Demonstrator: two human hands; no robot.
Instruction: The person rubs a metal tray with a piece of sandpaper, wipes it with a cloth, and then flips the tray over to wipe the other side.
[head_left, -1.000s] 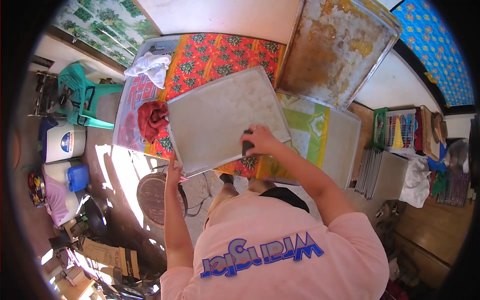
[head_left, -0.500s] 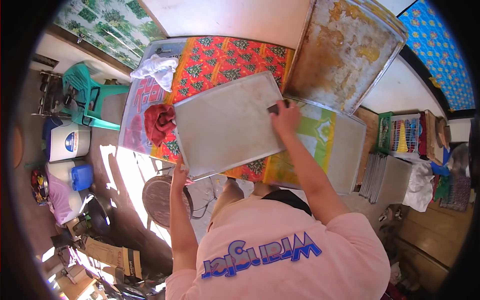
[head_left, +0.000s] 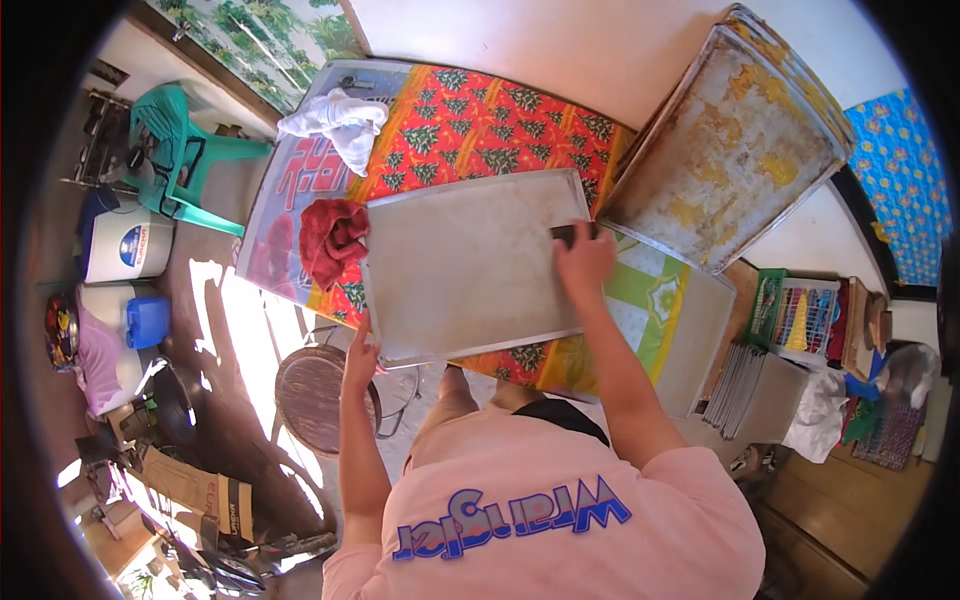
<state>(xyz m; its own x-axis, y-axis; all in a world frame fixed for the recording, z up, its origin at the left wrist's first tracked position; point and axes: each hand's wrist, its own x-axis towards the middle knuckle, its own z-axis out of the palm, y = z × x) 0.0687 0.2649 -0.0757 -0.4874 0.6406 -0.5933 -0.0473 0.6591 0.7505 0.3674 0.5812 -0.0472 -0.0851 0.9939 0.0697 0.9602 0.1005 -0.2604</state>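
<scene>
A flat grey metal baking tray [head_left: 465, 265] lies on the table, its near edge jutting out toward my body. My left hand [head_left: 362, 352] is closed on the tray's near left corner, thumb along the rim. Close to the right rim, my right hand [head_left: 587, 262] grips a dark flat block [head_left: 572, 235] that overlaps the tray surface. What kind of thing this block is, I cannot tell. A crumpled red cloth [head_left: 332, 243] sits against the tray's left edge.
Stained trays [head_left: 730, 145] lean against the wall at the back right. A white cloth [head_left: 340, 122] lies on the table's far left, over a patterned red cover [head_left: 480, 125]. Below the left table edge stands a round stool [head_left: 325, 400]. Thin trays [head_left: 735, 390] stand stacked at right.
The whole view has turned slightly clockwise and shifted. Both hands keep nearly the same places on the tray, with the block still near its right rim.
</scene>
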